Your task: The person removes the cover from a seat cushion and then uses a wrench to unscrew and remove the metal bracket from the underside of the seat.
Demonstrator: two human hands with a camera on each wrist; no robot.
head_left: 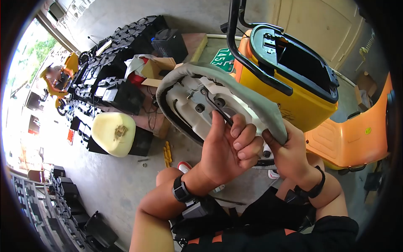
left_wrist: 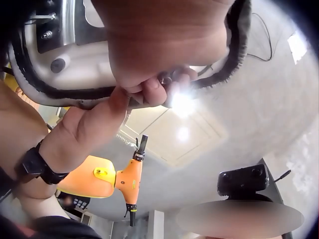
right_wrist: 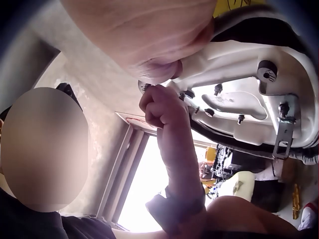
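A seat with a grey cover [head_left: 256, 98] is held up, its pale underside [right_wrist: 199, 74] facing the person. My left hand [head_left: 231, 147] is in front of the underside, fingers curled and thumb up, gripping a dark thin rod [head_left: 213, 103] that slants up towards the bracket area; its far end looks close to a bolt. My right hand [head_left: 291, 153] pinches the cover's edge at the seat's near right end, thumb on top. In the left wrist view the left hand [left_wrist: 164, 45] hides part of the underside, and the right hand [left_wrist: 89, 127] is beside it.
A yellow scooter body [head_left: 289, 105] stands behind, with an orange panel [head_left: 344, 138] at right. Left of the seat are black batteries [head_left: 121, 94], an open cardboard box [head_left: 157, 69] and a cream foam cushion [head_left: 113, 134]. Yellow-handled items [head_left: 167, 154] lie on the floor.
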